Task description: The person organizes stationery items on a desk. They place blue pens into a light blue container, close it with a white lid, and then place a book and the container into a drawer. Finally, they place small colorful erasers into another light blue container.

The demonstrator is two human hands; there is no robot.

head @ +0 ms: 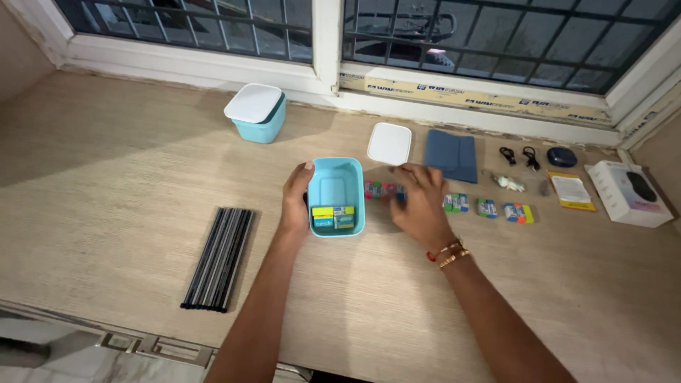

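Packing step: left hand (pixel 296 201) steadies open blue box (pixel 336 196) mid-tabletop (pixel 106 177), grasping its wall. Right hand (pixel 418 202) closing on small packets (pixel 383 190) beside it; grip unclear. Next, I'd judge: pinch and lift clear of the rim.

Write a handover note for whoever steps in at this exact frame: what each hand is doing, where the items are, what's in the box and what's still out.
Left hand: steadies the open blue box by its left wall.
Right hand: fingers down on the small colourful packets just right of the box; whether it grips them cannot be told.
Done: a few small packets already lie in the box's near end.
Left: three more packets in a row on the table to the right.
The box's white lid lies behind it; a second, lidded blue box stands by the window.
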